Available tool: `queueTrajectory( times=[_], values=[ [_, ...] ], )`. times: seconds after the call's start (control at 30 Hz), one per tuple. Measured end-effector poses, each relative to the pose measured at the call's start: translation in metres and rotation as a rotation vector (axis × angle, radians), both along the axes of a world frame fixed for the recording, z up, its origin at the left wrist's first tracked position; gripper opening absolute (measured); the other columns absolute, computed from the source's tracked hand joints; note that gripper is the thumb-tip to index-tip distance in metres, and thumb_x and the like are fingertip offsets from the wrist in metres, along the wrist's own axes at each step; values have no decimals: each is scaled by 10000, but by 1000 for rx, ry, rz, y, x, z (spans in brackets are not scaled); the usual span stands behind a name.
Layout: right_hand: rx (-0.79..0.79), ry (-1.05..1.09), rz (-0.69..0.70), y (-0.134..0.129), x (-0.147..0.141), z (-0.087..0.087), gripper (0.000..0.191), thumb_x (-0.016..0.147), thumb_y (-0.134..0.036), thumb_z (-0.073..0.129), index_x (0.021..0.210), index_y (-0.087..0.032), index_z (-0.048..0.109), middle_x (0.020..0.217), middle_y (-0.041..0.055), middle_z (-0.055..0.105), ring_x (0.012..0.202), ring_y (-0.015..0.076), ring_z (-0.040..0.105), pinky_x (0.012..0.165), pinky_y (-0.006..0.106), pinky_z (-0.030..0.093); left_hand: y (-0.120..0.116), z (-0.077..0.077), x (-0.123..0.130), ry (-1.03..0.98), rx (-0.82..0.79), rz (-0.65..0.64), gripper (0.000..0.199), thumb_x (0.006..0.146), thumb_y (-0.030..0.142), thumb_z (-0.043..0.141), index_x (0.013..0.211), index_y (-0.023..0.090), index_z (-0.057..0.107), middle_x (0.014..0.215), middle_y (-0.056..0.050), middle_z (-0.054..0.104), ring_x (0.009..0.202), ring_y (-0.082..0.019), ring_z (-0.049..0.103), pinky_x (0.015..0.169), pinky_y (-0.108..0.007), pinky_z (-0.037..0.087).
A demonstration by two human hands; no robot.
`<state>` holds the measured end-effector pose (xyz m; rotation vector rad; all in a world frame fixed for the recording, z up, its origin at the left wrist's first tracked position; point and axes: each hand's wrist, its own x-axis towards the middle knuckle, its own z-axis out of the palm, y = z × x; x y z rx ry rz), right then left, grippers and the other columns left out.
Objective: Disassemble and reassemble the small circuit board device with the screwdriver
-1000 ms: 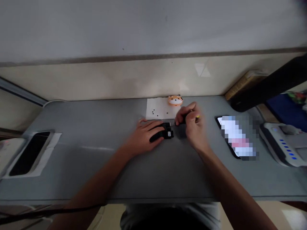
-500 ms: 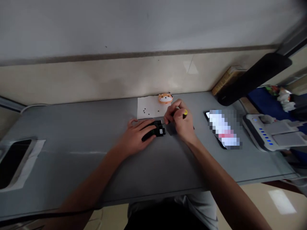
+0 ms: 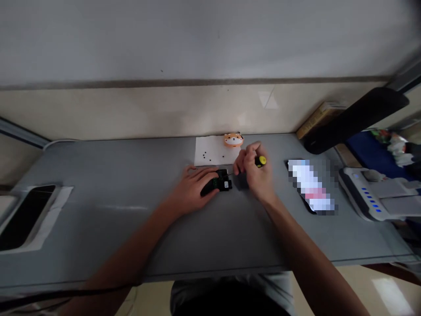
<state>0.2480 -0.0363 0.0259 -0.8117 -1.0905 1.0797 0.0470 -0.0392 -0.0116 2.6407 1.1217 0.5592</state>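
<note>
A small black device with a white label and exposed inner parts, perhaps an opened computer mouse [image 3: 225, 181], lies on the grey table. My left hand [image 3: 196, 189] is wrapped over its rounded left end and presses it down. My right hand [image 3: 255, 169] is closed round a black and yellow screwdriver [image 3: 261, 162], whose thin shaft points left and reaches the device's right part. Behind them is a white paper sheet [image 3: 213, 149] with several tiny dark screws [image 3: 204, 155] on it. An orange animal-faced case [image 3: 233, 140] rests on the sheet's right end.
A lit phone [image 3: 311, 186] lies right of my right hand, with a grey and white charging station [image 3: 368, 193] beyond it. A black cylinder [image 3: 357, 118] leans at the back right by a box [image 3: 320, 117]. A dark phone [image 3: 28, 217] lies far left.
The view has shifted slightly. My right hand has turned, so more of the screwdriver's yellow end and its shaft show. My left hand still holds the device down.
</note>
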Motion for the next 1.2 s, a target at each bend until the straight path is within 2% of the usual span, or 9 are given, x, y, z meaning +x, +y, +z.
queueTrajectory(
  times=[0.13,0.27,0.37,0.5,0.87,0.97,1.07,1.13,1.2],
  values=[
    [-25,51,67,2,3,4,506,924,-762,481,1015,-282,611,684,-38,534,633,146,543,673,323,492,1,-2,-1,-9,-22,-6,270,1035,395,524,1222,240,641,1414,-98,662,1276,-287,632,1148,-537,375],
    [-6,39,76,2,6,5,436,908,-689,603,885,-256,658,852,2,606,790,152,605,803,331,505,1,-3,-1,-8,-16,-13,269,1047,391,505,1214,256,668,1434,-90,650,1311,-276,611,1172,-530,345],
    [25,35,108,0,2,1,443,891,-683,633,807,-253,565,791,-20,575,731,143,593,756,333,503,0,0,0,5,-15,-9,271,1044,377,516,1231,267,676,1422,-89,658,1298,-274,620,1175,-541,343],
    [66,49,73,0,-6,-2,431,948,-663,557,802,-265,475,673,-50,455,610,127,472,625,303,428,-1,4,1,10,-5,-7,264,1028,354,543,1236,273,683,1384,-92,680,1274,-280,636,1171,-555,356],
    [49,19,54,-2,-11,-1,463,932,-693,556,785,-267,449,667,-49,435,601,130,408,605,310,386,0,-2,2,-16,41,8,234,1001,330,612,1215,265,683,1369,-97,688,1248,-285,652,1128,-545,399],
    [53,43,73,-2,-12,0,442,936,-710,532,849,-276,527,665,-43,461,608,136,439,612,312,414,0,-1,3,-14,19,12,218,995,329,621,1196,269,681,1368,-87,689,1248,-281,650,1118,-531,402],
    [43,35,111,-2,-9,3,398,957,-669,536,976,-282,624,737,-24,547,689,142,533,686,316,471,-1,1,5,-35,-1,28,190,980,310,636,1160,257,672,1351,-79,697,1226,-280,659,1103,-532,403],
    [34,-10,114,-1,-6,4,334,927,-606,642,959,-273,638,846,-12,616,778,138,606,757,317,503,-1,2,6,-58,-24,48,181,959,294,659,1133,248,663,1331,-74,704,1217,-278,661,1099,-527,404],
    [23,-18,114,2,-5,6,347,869,-564,739,875,-260,570,861,-25,645,749,126,641,742,311,520,-2,3,7,-86,-56,66,169,934,280,679,1099,245,657,1319,-67,709,1232,-277,651,1096,-515,409]
  ],
)
